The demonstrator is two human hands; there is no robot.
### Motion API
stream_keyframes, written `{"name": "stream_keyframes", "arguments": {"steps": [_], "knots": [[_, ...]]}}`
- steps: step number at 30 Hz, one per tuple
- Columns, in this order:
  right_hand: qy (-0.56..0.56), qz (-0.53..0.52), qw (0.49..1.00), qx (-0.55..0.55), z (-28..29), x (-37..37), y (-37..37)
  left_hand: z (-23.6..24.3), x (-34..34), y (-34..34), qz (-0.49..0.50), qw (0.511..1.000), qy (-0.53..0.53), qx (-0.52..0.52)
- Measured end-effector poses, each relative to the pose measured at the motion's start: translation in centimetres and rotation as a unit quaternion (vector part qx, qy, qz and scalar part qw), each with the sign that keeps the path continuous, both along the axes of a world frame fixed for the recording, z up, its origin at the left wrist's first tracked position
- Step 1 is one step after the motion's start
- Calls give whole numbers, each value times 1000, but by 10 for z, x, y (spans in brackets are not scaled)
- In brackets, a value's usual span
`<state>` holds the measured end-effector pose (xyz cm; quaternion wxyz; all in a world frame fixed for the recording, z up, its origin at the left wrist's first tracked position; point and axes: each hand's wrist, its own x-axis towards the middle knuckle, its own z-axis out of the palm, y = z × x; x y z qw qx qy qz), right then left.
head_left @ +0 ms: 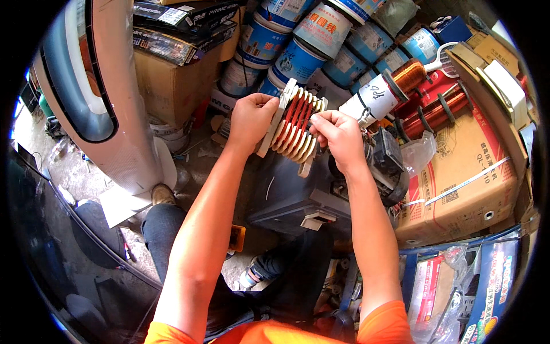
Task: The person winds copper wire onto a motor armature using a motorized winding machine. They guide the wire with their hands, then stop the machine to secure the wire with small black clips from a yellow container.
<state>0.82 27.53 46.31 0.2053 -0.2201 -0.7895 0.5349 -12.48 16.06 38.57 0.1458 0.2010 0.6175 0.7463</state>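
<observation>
A coil winding former (293, 127) with several pale ribbed discs stands tilted in front of me, reddish copper wire (298, 116) wound in its grooves. My left hand (252, 119) is closed at the former's upper left, its fingertips gripping the pale end bar (277, 121). At the former's right side, my right hand (339, 133) pinches thumb and finger together on what looks like a thin strand of the copper wire; the strand itself is barely visible. Below the former is a dark grey box-shaped case (286, 198).
A large wire spool with a white sleeve (369, 102) lies to the right, beside another copper-wound spool (441, 114). Blue and white buckets (298, 60) are stacked behind. A cardboard box (458, 189) stands at right, a tall white appliance (106, 86) at left.
</observation>
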Motion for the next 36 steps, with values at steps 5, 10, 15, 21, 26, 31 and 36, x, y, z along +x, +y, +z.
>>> {"name": "stream_keyframes", "arguments": {"steps": [5, 10, 15, 21, 26, 31, 36], "knots": [[-23, -15, 1000, 10, -6, -6, 0, 1, 0, -1, -5, 1000, -4, -10], [-39, -30, 998, 28, -11, -14, 6, 0, 0, 2, -10, 1000, -9, 7], [-34, -18, 999, 24, -12, -21, 11, 0, 0, 1, -8, 1000, -1, 0], [-6, 16, 992, 123, -22, -22, 21, -1, 0, 3, -5, 1000, 3, -4], [-17, 8, 968, 250, -18, -19, 15, -2, -1, 2, 2, 1000, 24, -6], [-48, 37, 959, 278, -12, -24, 24, -2, -2, 5, 26, 999, 39, -21], [-85, 76, 964, 240, -2, -33, 37, 1, 0, 3, 19, 999, 44, -23]]}}
